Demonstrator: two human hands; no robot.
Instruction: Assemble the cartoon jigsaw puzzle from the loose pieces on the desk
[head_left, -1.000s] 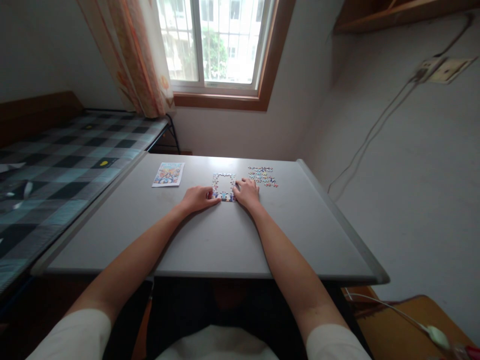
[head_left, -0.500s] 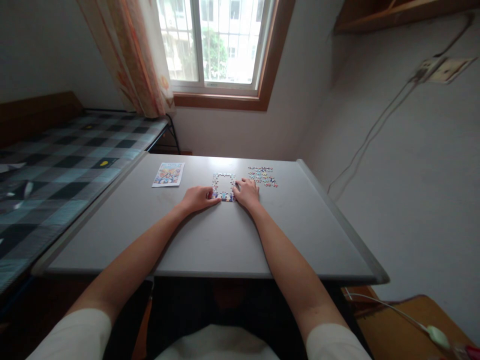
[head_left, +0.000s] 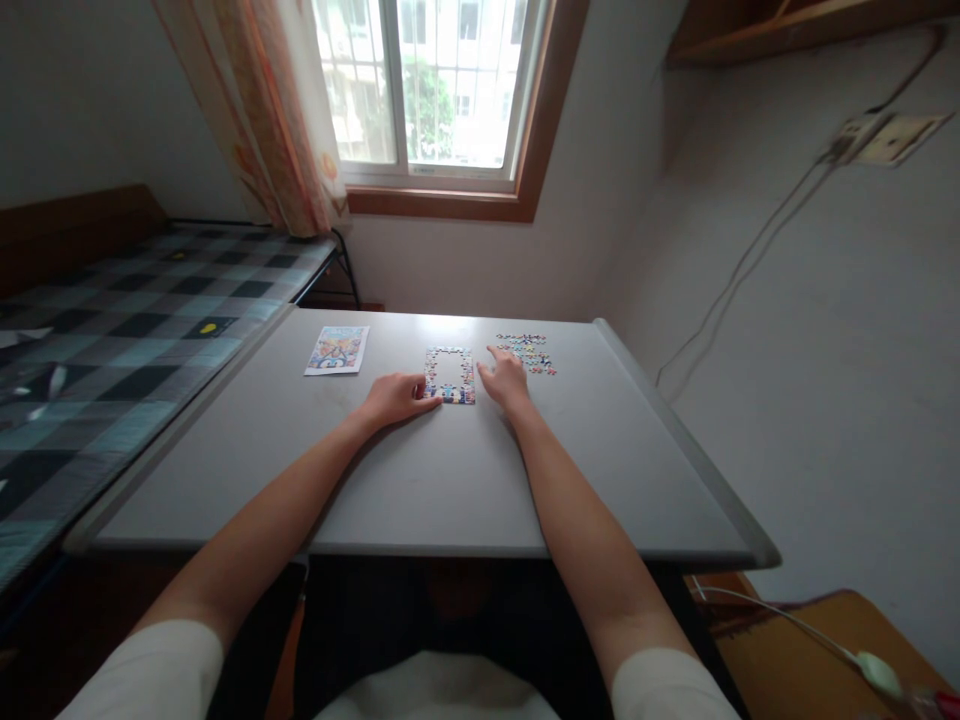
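Note:
A rectangular border of joined jigsaw pieces (head_left: 459, 396) lies on the grey table, with bare tabletop inside it. At its lower left corner rests my left hand (head_left: 395, 396), thumb along the bottom edge and fingers at the left side, holding nothing. My right hand (head_left: 506, 380) hovers or rests just right of the border, apart from it, its index finger and thumb spread and nothing between them. Beyond that hand are several loose jigsaw pieces (head_left: 537, 353) laid in rows, partly hidden by it.
A colourful picture sheet (head_left: 337, 350) lies at the table's back left. The grey table (head_left: 442, 480) has raised side edges. A bed with a checked cover (head_left: 150, 330) stands along the left. Cables (head_left: 731, 285) hang from a wall socket (head_left: 892, 138) at the right.
My right hand has come off the border's right side and shifted right, its fingers spreading towards the loose pieces. The border's right edge now shows. My left hand stays in place.

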